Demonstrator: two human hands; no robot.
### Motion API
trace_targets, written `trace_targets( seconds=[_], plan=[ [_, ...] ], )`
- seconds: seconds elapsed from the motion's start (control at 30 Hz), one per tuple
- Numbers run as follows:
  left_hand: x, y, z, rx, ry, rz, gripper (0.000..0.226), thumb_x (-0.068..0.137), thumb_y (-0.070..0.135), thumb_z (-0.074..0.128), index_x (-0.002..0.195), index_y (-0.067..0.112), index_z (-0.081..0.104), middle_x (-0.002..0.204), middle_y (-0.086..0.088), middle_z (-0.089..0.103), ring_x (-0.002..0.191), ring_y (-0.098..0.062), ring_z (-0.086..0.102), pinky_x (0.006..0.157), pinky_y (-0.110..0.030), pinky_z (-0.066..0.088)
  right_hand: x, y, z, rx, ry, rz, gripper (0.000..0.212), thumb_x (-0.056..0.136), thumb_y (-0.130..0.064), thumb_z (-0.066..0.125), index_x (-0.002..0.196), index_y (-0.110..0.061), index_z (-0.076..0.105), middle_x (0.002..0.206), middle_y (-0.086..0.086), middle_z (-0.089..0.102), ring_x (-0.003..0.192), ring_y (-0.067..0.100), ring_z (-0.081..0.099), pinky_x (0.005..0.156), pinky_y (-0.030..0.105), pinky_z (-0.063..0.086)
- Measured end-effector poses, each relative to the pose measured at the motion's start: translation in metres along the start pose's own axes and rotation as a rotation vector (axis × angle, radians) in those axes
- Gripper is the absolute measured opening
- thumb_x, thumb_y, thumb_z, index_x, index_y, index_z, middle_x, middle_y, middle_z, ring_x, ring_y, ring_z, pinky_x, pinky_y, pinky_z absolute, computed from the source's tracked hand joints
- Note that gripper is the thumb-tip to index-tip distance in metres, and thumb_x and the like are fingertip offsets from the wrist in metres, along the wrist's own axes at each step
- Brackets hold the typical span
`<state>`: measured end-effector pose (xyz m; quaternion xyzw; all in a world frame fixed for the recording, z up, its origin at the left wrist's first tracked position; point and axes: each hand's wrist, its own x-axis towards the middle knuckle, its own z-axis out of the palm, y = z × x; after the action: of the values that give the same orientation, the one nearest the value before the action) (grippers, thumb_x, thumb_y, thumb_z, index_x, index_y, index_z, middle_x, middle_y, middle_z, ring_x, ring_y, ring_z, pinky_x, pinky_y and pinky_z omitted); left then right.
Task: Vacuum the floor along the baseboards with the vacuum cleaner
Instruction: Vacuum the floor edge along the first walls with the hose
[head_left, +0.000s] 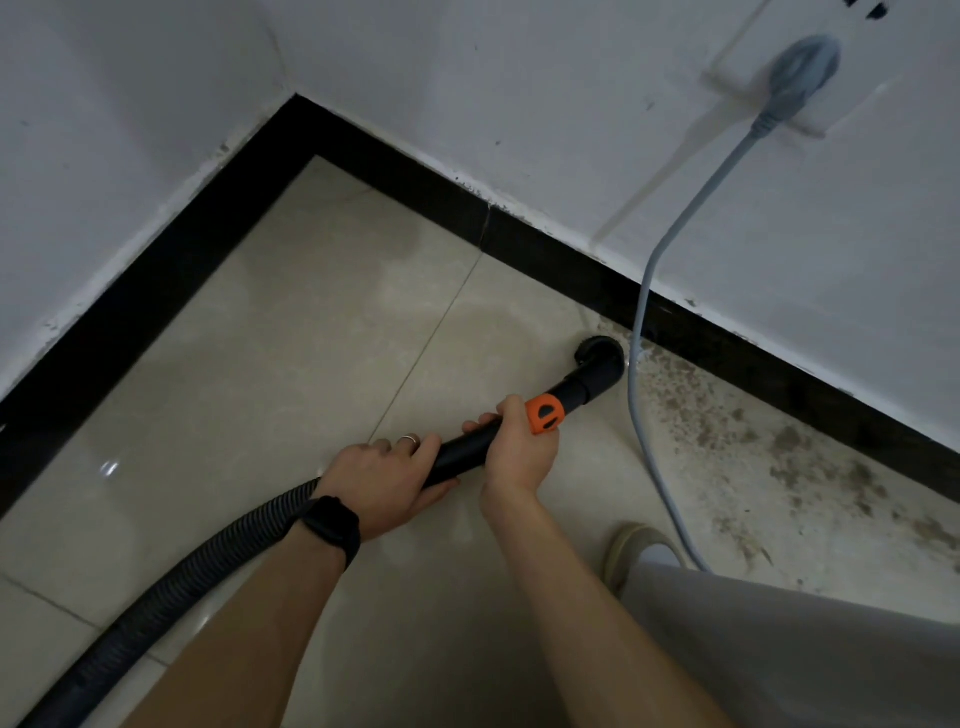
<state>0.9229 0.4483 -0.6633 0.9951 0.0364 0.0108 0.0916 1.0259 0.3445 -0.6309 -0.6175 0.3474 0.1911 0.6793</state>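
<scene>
Where the floor (322, 332) runs close to the black baseboard (545, 228), the vacuum's round brush head (597, 358) sits on the tile, beside a patch of dirt (753, 441). The right hand (519, 452) curls its fingers round the black tube (462, 452), just behind the orange ring (544, 413). The left hand (382, 478) grips the tube farther back, where the ribbed hose (182, 571) starts. A grey cord (641, 312) hangs near the brush from a plug (800, 78) in the wall socket (737, 78).

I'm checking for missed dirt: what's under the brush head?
Pale floor tile shows around the brush head, with dark dirt right of it by the baseboard. Whatever lies beneath it is covered.
</scene>
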Motion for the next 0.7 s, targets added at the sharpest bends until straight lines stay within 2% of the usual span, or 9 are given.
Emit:
trace_targets(
  seconds=[0.17, 0.33, 0.7],
  plan=[
    [0.008, 0.002, 0.004, -0.013, 0.007, -0.019, 0.043, 0.087, 0.061, 0.035, 0.088, 0.019, 0.04, 0.062, -0.002, 0.06, 0.039, -0.024, 0.054, 0.041, -0.021, 0.024, 0.008, -0.005, 0.002, -0.015, -0.023, -0.007, 0.011, 0.09, -0.006, 0.06, 0.097, -0.009, 0.053, 0.062, 0.007, 0.064, 0.053, 0.024, 0.068, 0.053, 0.03, 0.055],
    [0.016, 0.005, 0.004, -0.01, 0.022, -0.036, 0.045, 0.087, 0.061, 0.035, 0.086, 0.017, 0.046, 0.061, -0.001, 0.059, 0.038, -0.024, 0.053, 0.04, -0.023, 0.023, 0.017, -0.011, 0.006, -0.026, -0.028, -0.006, 0.01, 0.089, -0.007, 0.06, 0.095, -0.01, 0.053, 0.059, 0.006, 0.063, 0.053, 0.024, 0.068, 0.056, 0.032, 0.055],
    [0.034, 0.005, 0.003, -0.028, 0.05, -0.055, 0.045, 0.085, 0.062, 0.033, 0.089, 0.018, 0.039, 0.06, -0.002, 0.059, 0.037, -0.024, 0.052, 0.039, -0.022, 0.022, 0.028, -0.022, 0.015, -0.011, -0.044, -0.008, 0.011, 0.087, -0.006, 0.061, 0.096, -0.009, 0.055, 0.06, 0.007, 0.062, 0.051, 0.023, 0.065, 0.053, 0.031, 0.055]
  ],
)
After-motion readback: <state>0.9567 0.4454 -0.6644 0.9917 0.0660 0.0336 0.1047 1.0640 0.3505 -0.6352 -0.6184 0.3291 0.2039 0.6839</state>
